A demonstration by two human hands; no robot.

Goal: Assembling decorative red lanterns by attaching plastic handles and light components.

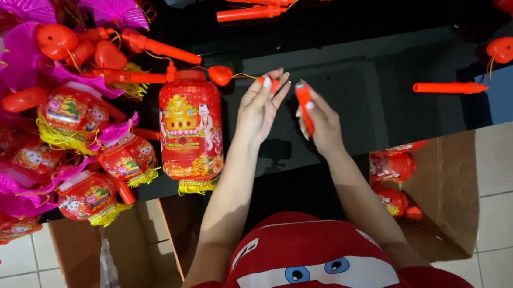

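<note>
Left hand [261, 105] pinched a small red end piece [261, 80] on the yellow cord [245, 75] from the lantern [190, 131] beside it, right hand [322, 126] gripped the orange stick [304, 107]; ends likely needed lining up straight.

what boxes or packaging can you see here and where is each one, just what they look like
Brown cardboard box: right of the right arm, on the tiled floor, flaps open, red lanterns inside.
Brown cardboard box: lower left, below the dark table edge, open, with clear plastic wrap inside.
No signs or screens in view.
</note>
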